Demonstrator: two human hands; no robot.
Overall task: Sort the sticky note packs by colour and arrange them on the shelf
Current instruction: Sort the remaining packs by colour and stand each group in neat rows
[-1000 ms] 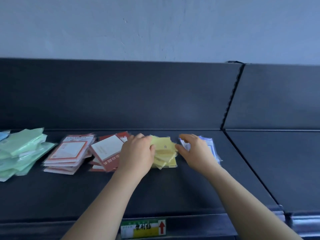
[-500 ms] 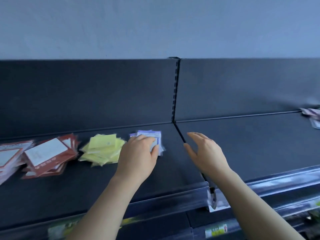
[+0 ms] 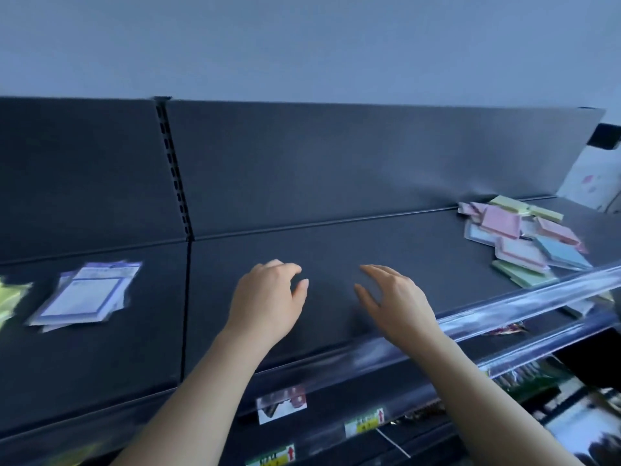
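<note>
Mixed heap of sticky note packs (image 3: 524,243), pink, blue, green and yellow, lies on the shelf (image 3: 336,250), far right of the slotted upright (image 3: 174,183). Purple-bordered stack (image 3: 87,294) sits just left of the upright, yellow stack (image 3: 10,297) further left. Left hand (image 3: 268,304) and right hand (image 3: 400,304) hover right of the upright, empty, fingers loose. Between picks, I judge. The next move calls for a reach to the heap and pinching one colour.

Noted matt, smooth dark finish, painted-metal look, on shelf deck (image 3: 336,257) and back panel (image 3: 336,163), with faint sheen on the latter. Clear glossy plastic along price rail (image 3: 524,299). Thin shiny wrap over paper on purple sticky note packs (image 3: 84,297) and mixed pastel packs (image 3: 519,253). Matt painted wall (image 3: 302,45).
</note>
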